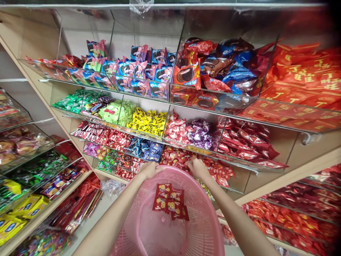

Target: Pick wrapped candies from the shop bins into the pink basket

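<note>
Head view: left hand (151,170) has its grip closed over the far rim of a pink plastic mesh basket (206,217), near the front edge of the lowest shelf (241,180), red packets with orange-slice prints (173,204) lying on its bottom, off toward that far rim. Right hand (197,167) is at the red packets on the shelf (172,156), fingers curled, can't tell how far or whether anything's in that grip. Best handling, I'd judge: firm left hold, basket level, rim tucked close to the shelf edge, light pinch on wrapper edges.
</note>
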{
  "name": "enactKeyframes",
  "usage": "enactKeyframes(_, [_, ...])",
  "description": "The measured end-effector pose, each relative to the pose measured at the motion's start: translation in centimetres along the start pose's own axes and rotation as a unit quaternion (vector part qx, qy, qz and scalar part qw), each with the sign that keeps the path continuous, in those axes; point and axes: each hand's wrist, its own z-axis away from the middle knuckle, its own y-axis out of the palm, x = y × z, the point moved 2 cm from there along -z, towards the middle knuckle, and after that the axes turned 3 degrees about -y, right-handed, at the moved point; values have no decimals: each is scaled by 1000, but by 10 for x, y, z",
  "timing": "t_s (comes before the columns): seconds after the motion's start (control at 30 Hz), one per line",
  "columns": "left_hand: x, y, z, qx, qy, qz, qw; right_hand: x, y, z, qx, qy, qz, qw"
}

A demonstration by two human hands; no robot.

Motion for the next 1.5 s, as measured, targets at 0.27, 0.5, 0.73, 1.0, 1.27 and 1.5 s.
enactKeyframes(0.27, [1, 0, 3, 3, 0, 3, 1000, 2, 19, -24, 27, 97, 53, 993])
enactKeyframes(0.5, [5, 2, 6, 0, -2, 9, 1000, 4, 23, -24, 39, 75, 63, 994])
enactKeyframes(0.73, [7, 5, 10, 12, 1, 17, 1000, 1, 9, -19, 30, 63, 91, 993])
enactKeyframes(1.0, [8, 5, 10, 23, -6, 25, 999, 1, 2, -14, 71, -93, 119, 986])
enactKeyframes(1.27, [5, 0, 10, 14, -17, 33, 999, -7, 15, -13, 105, -134, 89, 981])
enactKeyframes(1.5, [6, 1, 8, 13, -15, 36, 999, -9, 19, -18, 106, -147, 71, 981])
